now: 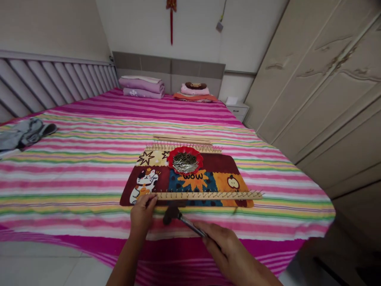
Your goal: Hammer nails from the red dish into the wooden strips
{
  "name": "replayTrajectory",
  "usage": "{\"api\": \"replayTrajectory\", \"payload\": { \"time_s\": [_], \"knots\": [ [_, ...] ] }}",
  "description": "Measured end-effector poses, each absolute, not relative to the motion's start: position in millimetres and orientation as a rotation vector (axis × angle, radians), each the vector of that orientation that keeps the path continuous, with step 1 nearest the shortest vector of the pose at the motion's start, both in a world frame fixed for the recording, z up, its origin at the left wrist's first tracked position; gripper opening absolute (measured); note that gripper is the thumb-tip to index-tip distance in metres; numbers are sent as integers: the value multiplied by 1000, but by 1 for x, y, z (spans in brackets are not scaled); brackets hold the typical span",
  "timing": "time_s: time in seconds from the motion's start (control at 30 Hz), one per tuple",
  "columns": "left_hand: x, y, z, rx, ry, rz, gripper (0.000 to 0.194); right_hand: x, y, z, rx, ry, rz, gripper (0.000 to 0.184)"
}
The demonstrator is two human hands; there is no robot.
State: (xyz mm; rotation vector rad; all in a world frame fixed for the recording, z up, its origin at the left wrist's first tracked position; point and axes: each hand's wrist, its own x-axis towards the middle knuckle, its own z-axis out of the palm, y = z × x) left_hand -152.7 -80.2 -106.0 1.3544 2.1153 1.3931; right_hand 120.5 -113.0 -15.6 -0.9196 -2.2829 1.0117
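My right hand is closed round the handle of a small hammer, whose dark head hovers just before the left part of a wooden strip studded with nails. My left hand pinches at the strip's left end; whether it holds a nail I cannot make out. The strip lies along the near edge of a colourful cartoon mat. A red dish full of thin metal nails sits on the mat's far side.
A second nailed strip and plain wooden slats lie beyond the dish on the pink striped bed. Grey clothing lies at far left, folded bedding at the headboard, wardrobe doors on the right.
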Motion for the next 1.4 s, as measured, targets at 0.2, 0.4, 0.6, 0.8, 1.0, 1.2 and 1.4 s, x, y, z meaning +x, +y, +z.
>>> {"api": "replayTrajectory", "payload": {
  "time_s": [0.2, 0.4, 0.6, 0.8, 1.0, 1.2, 1.4],
  "knots": [
    [-150, -85, -79, 1482, 2346, 1389, 25, 189, -130, -81, -1230, -2117, 1258, 37],
    [-121, -27, -44, 1862, 2248, 1158, 24, 215, -130, -125, -1407, -1927, 1290, 39],
    [-97, 49, -39, 2172, 2263, 507, 27, 209, -128, -125, -1375, -1855, 1299, 38],
    [-92, 80, -38, 2156, 2221, 187, 20, 209, -130, -129, -1388, -1809, 1294, 37],
    [-101, 80, -35, 2143, 2182, 308, 16, 208, -129, -131, -1363, -1828, 1284, 39],
    [-114, 75, -26, 1908, 2072, 709, 15, 207, -128, -131, -1399, -1811, 1260, 35],
    [-118, 61, -21, 1434, 1886, 1105, 17, 206, -129, -135, -1362, -1818, 1242, 35]
  ]
}}
